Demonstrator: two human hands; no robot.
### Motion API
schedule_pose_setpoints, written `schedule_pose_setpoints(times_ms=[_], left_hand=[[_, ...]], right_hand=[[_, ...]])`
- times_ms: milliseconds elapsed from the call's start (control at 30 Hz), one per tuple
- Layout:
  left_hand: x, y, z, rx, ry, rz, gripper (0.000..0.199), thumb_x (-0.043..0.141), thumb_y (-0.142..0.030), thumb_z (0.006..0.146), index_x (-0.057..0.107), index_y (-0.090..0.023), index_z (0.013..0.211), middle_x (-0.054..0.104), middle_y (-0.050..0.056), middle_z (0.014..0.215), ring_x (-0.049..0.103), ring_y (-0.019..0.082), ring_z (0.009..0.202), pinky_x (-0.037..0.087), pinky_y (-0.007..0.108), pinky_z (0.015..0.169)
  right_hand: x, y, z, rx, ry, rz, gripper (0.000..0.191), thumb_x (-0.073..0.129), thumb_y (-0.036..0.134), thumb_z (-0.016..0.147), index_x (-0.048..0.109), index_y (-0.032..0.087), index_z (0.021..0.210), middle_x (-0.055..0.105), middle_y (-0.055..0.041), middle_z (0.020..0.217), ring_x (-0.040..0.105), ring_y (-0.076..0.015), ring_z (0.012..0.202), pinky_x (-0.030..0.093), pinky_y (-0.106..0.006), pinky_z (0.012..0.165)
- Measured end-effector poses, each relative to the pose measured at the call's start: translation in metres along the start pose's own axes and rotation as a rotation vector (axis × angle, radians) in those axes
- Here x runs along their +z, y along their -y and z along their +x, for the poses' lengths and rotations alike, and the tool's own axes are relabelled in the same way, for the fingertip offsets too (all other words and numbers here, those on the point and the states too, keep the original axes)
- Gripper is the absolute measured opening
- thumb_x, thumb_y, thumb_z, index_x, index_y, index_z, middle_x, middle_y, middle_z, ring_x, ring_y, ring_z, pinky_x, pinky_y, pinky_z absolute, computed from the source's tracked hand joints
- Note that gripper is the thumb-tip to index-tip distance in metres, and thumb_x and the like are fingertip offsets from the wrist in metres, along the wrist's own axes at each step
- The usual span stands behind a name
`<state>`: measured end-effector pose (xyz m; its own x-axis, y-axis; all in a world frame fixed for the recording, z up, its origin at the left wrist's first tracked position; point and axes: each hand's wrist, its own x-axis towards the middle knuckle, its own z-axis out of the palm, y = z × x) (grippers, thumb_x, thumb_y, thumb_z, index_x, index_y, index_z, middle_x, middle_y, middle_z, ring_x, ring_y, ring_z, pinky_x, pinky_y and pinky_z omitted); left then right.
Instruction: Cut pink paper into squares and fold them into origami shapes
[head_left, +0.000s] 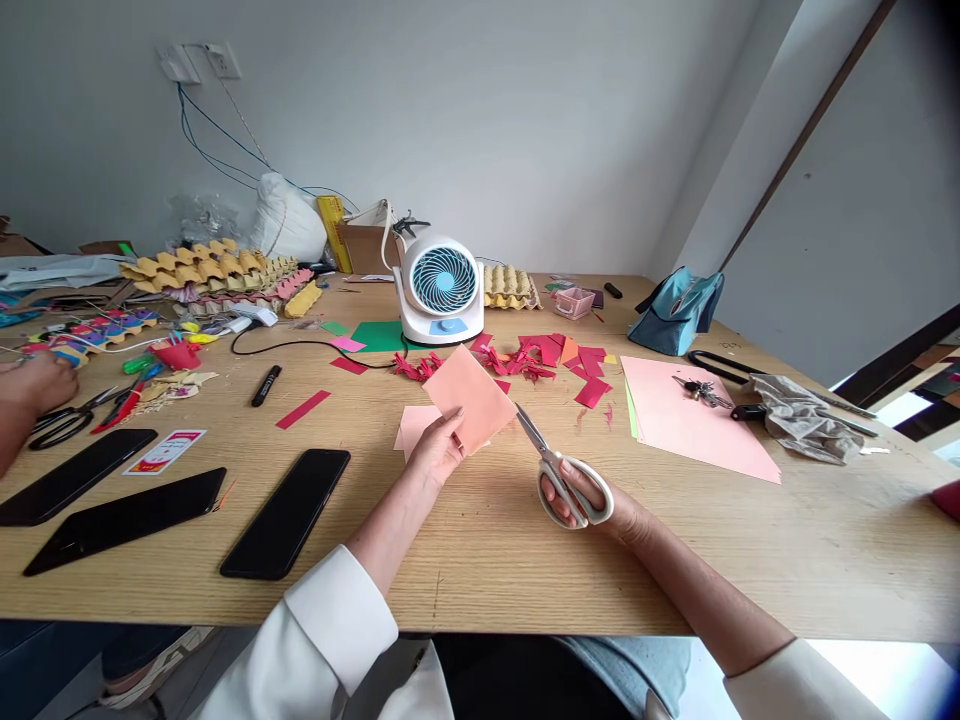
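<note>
Tabletop | left hand pinches peach paper by lower-left edge | right hand grips scissors

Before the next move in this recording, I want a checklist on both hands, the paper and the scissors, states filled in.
1. Peach paper held in left hand: ok.
2. Scissors held by the handles in right hand: ok.
3. Left hand away from the blades: ok.
4. Blade tips touching the paper: cannot tell; they appear beside its right corner.
5. Pink sheets free of objects: not ok; keys lie on them.
</note>
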<state>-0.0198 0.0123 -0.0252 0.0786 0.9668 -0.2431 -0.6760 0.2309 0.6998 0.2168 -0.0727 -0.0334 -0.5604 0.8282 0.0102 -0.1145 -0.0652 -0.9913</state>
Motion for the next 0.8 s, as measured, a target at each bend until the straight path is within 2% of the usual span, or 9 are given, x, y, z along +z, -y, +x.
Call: schedule_pose_setpoints(times_ms=[200, 400, 600, 800], left_hand=[[0.0006, -0.0028, -0.002, -0.018, -0.003, 0.011, 0.024, 0.071, -0.014, 0.077, 0.065, -0.016, 0.1, 0.073, 0.01, 0.105, 0.069, 0.024, 0.1, 0.054, 0.042, 0.094], [-0.0013, -0.0039, 0.0002, -0.037, -0.009, 0.034, 0.022, 0.072, -0.016, 0.078, 0.064, -0.016, 0.098, 0.073, 0.008, 0.1, 0.07, 0.02, 0.094, 0.056, 0.036, 0.089], [-0.0002, -0.0048, 0.0, -0.034, -0.044, 0.034, 0.022, 0.073, -0.016, 0.076, 0.064, -0.017, 0.095, 0.073, 0.008, 0.098, 0.07, 0.021, 0.093, 0.058, 0.035, 0.085], [0.0016, -0.0058, -0.0029, -0.031, -0.019, 0.037, 0.022, 0.073, -0.015, 0.076, 0.065, -0.016, 0.097, 0.073, 0.009, 0.101, 0.069, 0.02, 0.094, 0.057, 0.033, 0.086]], right_hand=[[0.0016, 0.0012, -0.0012, 0.009, -0.003, 0.036, 0.049, 0.042, 0.061, 0.093, 0.056, 0.015, 0.08, 0.05, 0.0025, 0.053, 0.045, -0.0076, 0.04, 0.029, -0.018, 0.038], [0.0016, 0.0019, -0.0017, 0.014, 0.019, 0.037, 0.049, 0.042, 0.062, 0.093, 0.054, 0.016, 0.079, 0.049, 0.0031, 0.052, 0.042, -0.0072, 0.038, 0.028, -0.019, 0.038], [-0.0004, 0.0021, -0.0024, 0.04, 0.018, -0.006, 0.05, 0.041, 0.063, 0.092, 0.055, 0.017, 0.078, 0.048, 0.0031, 0.052, 0.042, -0.0073, 0.038, 0.027, -0.02, 0.038], [0.0038, 0.0061, -0.0046, 0.065, -0.006, -0.011, 0.05, 0.04, 0.062, 0.093, 0.056, 0.016, 0.08, 0.051, 0.0016, 0.055, 0.046, -0.009, 0.043, 0.031, -0.02, 0.04]])
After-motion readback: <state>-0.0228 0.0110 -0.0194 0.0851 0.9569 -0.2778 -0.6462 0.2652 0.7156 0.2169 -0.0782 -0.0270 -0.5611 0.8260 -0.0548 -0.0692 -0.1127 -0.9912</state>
